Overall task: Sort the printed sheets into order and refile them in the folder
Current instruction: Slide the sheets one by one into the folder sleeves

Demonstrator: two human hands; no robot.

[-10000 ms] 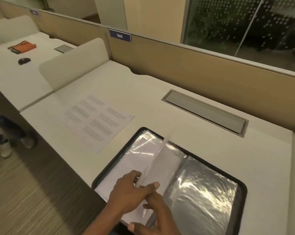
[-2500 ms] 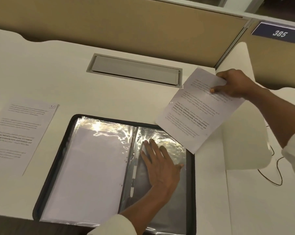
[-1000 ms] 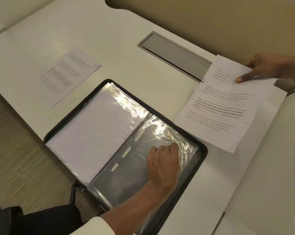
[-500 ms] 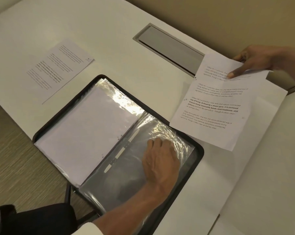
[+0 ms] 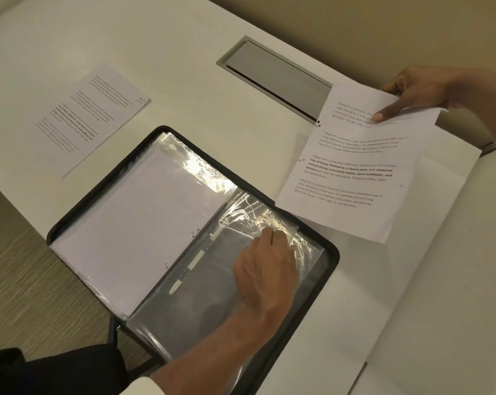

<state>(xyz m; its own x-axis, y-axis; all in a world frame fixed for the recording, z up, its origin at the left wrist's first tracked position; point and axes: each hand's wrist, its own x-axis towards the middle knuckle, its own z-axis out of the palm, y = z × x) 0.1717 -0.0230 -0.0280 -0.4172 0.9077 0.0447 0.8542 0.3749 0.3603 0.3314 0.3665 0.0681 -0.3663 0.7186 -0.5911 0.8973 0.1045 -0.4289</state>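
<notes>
Flat and spread 2.5 s earlier, the left hand [image 5: 266, 269] now curls its fingers, gripping the upper edge of the clear sleeve [image 5: 201, 303]. 1 loose sheet [image 5: 90, 118], marked 10, lies on the desk [image 5: 184, 89] left of the open folder [image 5: 332, 253]. The right hand [image 5: 417, 89] pinches 1 printed sheet [image 5: 352, 178] just right of the folder.

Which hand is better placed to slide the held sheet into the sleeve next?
Right. The right hand pinches the printed sheet beside the folder, while the left hand grips the clear sleeve at its top edge.
</notes>
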